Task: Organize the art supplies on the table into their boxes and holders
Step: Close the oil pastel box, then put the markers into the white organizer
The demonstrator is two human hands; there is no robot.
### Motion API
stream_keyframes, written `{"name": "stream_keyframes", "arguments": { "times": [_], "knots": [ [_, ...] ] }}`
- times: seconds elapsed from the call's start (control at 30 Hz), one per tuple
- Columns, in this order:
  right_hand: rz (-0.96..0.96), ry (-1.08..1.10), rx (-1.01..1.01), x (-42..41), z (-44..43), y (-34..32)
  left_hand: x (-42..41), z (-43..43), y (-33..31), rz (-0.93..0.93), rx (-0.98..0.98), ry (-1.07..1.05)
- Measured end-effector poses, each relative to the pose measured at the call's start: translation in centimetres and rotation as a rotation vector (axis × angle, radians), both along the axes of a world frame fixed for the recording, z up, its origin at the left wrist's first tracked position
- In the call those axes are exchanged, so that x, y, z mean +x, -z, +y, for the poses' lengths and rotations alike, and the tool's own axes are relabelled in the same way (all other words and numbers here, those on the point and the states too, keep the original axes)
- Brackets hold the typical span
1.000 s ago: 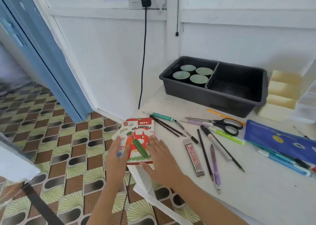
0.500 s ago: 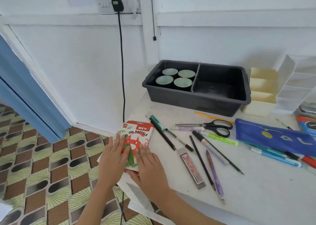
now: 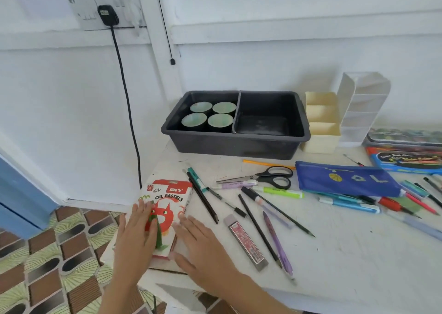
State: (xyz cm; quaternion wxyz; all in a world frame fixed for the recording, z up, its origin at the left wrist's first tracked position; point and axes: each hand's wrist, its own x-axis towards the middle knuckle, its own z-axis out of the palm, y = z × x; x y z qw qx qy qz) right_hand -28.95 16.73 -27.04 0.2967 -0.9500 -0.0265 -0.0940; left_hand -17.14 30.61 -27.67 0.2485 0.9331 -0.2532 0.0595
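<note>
Hands now lie spread flat: left hand (image 3: 136, 237) pressing the oil pastels box (image 3: 171, 200), settled further onto the table (image 3: 334, 254), right hand (image 3: 203, 244) beside it; loose pens (image 3: 277, 191) still await sorting.

Your left hand (image 3: 136, 238) covers lower left of oil pastels box (image 3: 171, 201) — print there hidden. Green stick (image 3: 157, 233) by your fingers: loose or printed on lid, cannot tell. Label on lead case (image 3: 246, 240) too small to read. Pens (image 3: 339, 196) along near edge of blue pouch (image 3: 346, 181) partly tucked under it. Tin (image 3: 404, 135) and boxed set (image 3: 406, 159) cut by right edge — lettering blurred. Both your forearms leave frame at bottom.
</note>
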Motion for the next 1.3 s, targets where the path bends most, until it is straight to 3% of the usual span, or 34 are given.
{"name": "stream_keyframes", "arguments": {
  "times": [0.1, 0.2, 0.33, 0.57, 0.77, 1.0, 1.13, 1.23, 1.3],
  "knots": [
    [-0.182, 0.155, 0.088, -1.7, -2.8, -0.7, -2.1, -4.1, -1.3, -0.049, -0.210, 0.003],
    [-0.347, 0.386, 0.122, -3.3, -6.5, -0.9, -3.7, -8.8, -1.8, -0.040, -0.314, 0.154],
    [-0.370, 0.609, 0.149, -5.8, -11.9, -1.3, -5.9, -15.1, -2.2, 0.021, -0.361, 0.371],
    [-0.374, 0.878, 0.115, -10.6, -18.7, -0.5, -8.0, -25.1, -2.1, -0.038, -0.226, 0.690],
    [-0.298, 1.009, -0.021, -15.2, -23.8, 0.1, -8.8, -28.9, -0.7, -0.167, -0.019, 0.754],
    [-0.188, 0.995, -0.335, -18.2, -27.9, 1.0, -10.6, -29.5, -1.7, -0.237, 0.040, 0.678],
    [-0.186, 0.925, -0.374, -18.9, -29.3, 1.2, -12.1, -30.0, -3.9, -0.225, -0.107, 0.679],
    [-0.114, 0.826, -0.418, -19.7, -30.3, 0.4, -13.4, -30.8, -6.8, -0.099, -0.263, 0.642],
    [-0.040, 0.735, -0.339, -20.5, -30.8, -0.6, -14.3, -31.5, -8.6, -0.011, -0.353, 0.586]
  ]
}}
